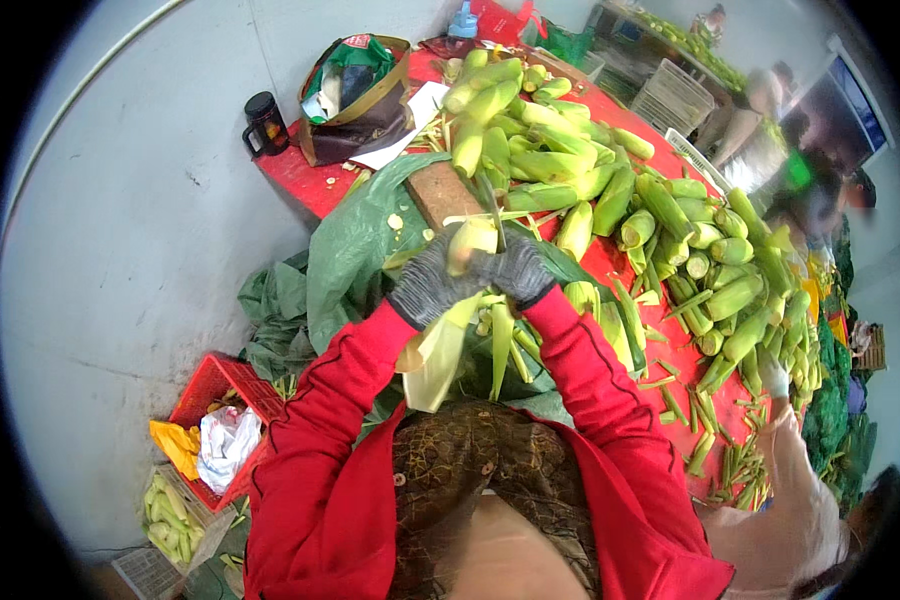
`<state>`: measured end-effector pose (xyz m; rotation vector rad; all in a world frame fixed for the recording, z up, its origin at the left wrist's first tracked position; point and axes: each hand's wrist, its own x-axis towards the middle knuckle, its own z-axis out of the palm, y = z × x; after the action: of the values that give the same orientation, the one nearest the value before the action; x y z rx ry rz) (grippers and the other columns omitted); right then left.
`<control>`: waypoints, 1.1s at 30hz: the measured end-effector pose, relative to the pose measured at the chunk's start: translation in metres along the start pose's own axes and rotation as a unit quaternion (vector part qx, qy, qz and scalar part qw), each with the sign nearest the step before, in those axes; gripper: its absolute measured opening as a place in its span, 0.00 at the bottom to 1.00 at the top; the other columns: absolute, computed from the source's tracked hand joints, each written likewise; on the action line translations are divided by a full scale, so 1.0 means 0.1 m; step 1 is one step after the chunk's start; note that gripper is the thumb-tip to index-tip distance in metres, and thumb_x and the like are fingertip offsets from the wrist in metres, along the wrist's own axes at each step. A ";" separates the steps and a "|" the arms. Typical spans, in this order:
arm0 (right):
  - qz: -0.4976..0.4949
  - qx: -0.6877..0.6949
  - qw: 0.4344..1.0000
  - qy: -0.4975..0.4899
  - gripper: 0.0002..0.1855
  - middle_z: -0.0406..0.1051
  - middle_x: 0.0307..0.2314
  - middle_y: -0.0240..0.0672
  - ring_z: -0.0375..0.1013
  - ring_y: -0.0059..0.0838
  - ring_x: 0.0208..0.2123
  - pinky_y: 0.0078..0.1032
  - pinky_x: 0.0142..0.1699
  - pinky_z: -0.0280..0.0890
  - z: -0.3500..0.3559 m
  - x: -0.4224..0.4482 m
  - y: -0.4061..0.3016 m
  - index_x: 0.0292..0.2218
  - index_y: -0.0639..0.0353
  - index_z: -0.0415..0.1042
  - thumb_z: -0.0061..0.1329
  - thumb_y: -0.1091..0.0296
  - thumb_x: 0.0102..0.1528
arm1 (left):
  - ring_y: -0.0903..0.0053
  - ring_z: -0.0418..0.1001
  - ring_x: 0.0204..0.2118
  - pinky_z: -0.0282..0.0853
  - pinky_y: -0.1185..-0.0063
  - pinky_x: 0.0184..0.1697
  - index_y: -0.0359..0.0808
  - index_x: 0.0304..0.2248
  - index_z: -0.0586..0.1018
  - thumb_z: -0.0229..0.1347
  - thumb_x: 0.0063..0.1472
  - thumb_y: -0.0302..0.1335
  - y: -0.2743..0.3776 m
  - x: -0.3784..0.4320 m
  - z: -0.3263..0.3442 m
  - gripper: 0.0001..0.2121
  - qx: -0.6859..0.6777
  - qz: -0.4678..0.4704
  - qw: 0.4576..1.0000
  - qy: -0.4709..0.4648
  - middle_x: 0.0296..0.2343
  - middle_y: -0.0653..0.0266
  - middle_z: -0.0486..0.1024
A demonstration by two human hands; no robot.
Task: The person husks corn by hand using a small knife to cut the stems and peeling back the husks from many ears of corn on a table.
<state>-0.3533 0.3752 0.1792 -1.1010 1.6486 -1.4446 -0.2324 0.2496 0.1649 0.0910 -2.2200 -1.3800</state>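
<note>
My left hand (431,279), in a grey knitted glove, grips an ear of corn (472,238) whose pale end points away from me. Long strips of husk (441,360) hang below that hand toward my lap. My right hand (521,268), gloved the same way, is closed around a knife whose narrow blade (493,204) points away beside the ear. Both hands meet at the corn. Just beyond them lies a brown block (441,192) on green plastic sheeting (337,247).
Unhusked corn (555,154) is heaped across the red-covered table (615,262). A bag (356,124) and a black mug (266,124) stand at the far left. A red crate (202,382) sits low on my left. At right, a co-worker's gloved hand (774,375) touches the pile.
</note>
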 end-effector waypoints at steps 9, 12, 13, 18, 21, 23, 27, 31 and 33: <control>-0.051 -0.118 0.972 0.196 0.29 0.72 0.28 0.41 0.72 0.30 0.28 0.25 0.35 0.67 0.03 0.04 0.10 0.38 0.65 0.68 0.60 0.54 0.40 | 0.53 0.69 0.43 0.65 0.68 0.44 0.27 0.54 0.45 0.62 0.39 0.48 -0.18 -0.46 -0.03 0.52 0.218 -0.279 0.920 -0.169 0.39 0.40 0.69; -0.106 -0.166 0.954 0.227 0.26 0.73 0.27 0.41 0.72 0.28 0.28 0.25 0.35 0.67 -0.05 0.04 -0.02 0.38 0.64 0.70 0.59 0.55 0.41 | 0.54 0.72 0.35 0.67 0.66 0.37 0.28 0.46 0.59 0.55 0.48 0.43 -0.43 -0.52 0.06 0.33 0.295 -0.263 0.898 -0.193 0.29 0.43 0.72; -0.106 -0.187 0.945 0.245 0.25 0.73 0.27 0.41 0.72 0.27 0.28 0.24 0.35 0.67 -0.09 0.04 -0.06 0.37 0.64 0.71 0.59 0.56 0.41 | 0.55 0.73 0.32 0.67 0.65 0.35 0.28 0.42 0.63 0.53 0.50 0.42 -0.50 -0.55 0.05 0.27 0.326 -0.255 0.892 -0.182 0.26 0.44 0.73; 0.092 0.187 0.922 0.327 0.21 0.67 0.14 0.35 0.66 0.24 0.12 0.24 0.16 0.58 -0.65 0.03 0.08 0.28 0.64 0.72 0.47 0.50 0.48 | 0.56 0.72 0.26 0.67 0.65 0.29 0.34 0.34 0.73 0.49 0.53 0.36 -0.63 -0.95 -0.11 0.14 0.371 -0.225 0.891 -0.131 0.21 0.52 0.73; 0.158 0.204 0.893 0.370 0.19 0.66 0.15 0.32 0.62 0.24 0.12 0.21 0.15 0.56 -0.75 -0.05 0.40 0.29 0.59 0.70 0.47 0.50 0.48 | 0.61 0.73 0.30 0.67 0.66 0.32 0.36 0.33 0.72 0.48 0.53 0.34 -0.60 -1.02 -0.15 0.12 0.365 -0.197 0.900 -0.134 0.26 0.51 0.73; 0.125 0.255 0.881 0.379 0.19 0.65 0.15 0.31 0.60 0.23 0.11 0.21 0.15 0.56 -0.80 -0.10 0.51 0.31 0.58 0.69 0.47 0.49 0.48 | 0.62 0.72 0.33 0.66 0.67 0.35 0.34 0.35 0.71 0.50 0.53 0.33 -0.56 -0.98 -0.30 0.13 0.181 -0.172 0.964 -0.090 0.30 0.51 0.72; 0.080 0.409 0.838 0.352 0.18 0.67 0.22 0.29 0.62 0.22 0.17 0.24 0.16 0.58 -0.80 -0.26 0.47 0.35 0.53 0.66 0.45 0.48 0.50 | 0.64 0.68 0.38 0.64 0.70 0.41 0.31 0.39 0.69 0.44 0.58 0.29 -0.66 -0.69 -0.82 0.12 0.117 -0.157 0.979 -0.052 0.37 0.53 0.70; 0.053 0.548 0.773 0.316 0.22 0.70 0.25 0.30 0.61 0.20 0.13 0.18 0.15 0.59 -0.45 -0.27 0.53 0.38 0.55 0.65 0.37 0.45 0.53 | 0.59 0.64 0.46 0.61 0.69 0.48 0.28 0.48 0.63 0.46 0.56 0.33 -0.79 -0.53 -0.28 0.23 0.347 -0.121 0.924 -0.103 0.45 0.52 0.64; 0.089 0.571 0.765 0.284 0.28 0.70 0.22 0.29 0.56 0.17 0.09 0.13 0.12 0.54 -0.15 -0.21 0.69 0.35 0.54 0.66 0.38 0.36 0.51 | 0.61 0.65 0.44 0.62 0.70 0.47 0.30 0.47 0.64 0.53 0.52 0.34 -0.77 -0.40 0.12 0.25 0.149 0.051 0.987 0.025 0.44 0.53 0.65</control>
<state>-0.3694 0.4024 0.1127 0.2137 0.7724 -2.2476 -0.2195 0.2351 0.0793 0.1121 -2.3389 -0.9751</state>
